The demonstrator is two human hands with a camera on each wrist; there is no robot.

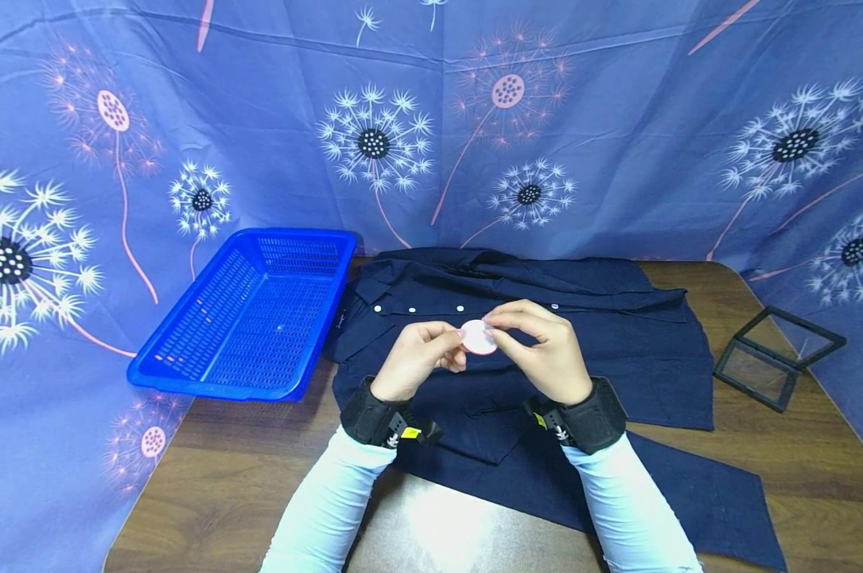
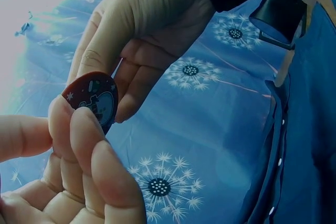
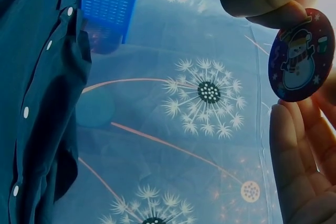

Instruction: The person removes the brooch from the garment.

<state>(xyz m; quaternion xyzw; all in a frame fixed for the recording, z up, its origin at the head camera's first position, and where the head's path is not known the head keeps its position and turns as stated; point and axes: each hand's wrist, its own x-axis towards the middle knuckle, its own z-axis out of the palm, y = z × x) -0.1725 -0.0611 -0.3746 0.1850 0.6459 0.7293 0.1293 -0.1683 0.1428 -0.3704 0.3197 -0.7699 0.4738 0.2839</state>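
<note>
Together, your hands pinch one round red snowman badge (image 1: 479, 337).
Left hand (image 1: 420, 356) and right hand (image 1: 542, 350) grip it above the dark navy buttoned shirt (image 1: 617, 334).

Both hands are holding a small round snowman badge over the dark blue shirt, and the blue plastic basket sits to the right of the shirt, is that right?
Not quite. The blue plastic basket sits to the left of the dark blue shirt, as the head view shows. The rest holds: the left hand and right hand hold the small round snowman badge over it.

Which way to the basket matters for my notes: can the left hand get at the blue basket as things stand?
Probably yes. The blue basket sits open on that side with nothing between, but the left hand now pinches the round badge with the right hand.
</note>
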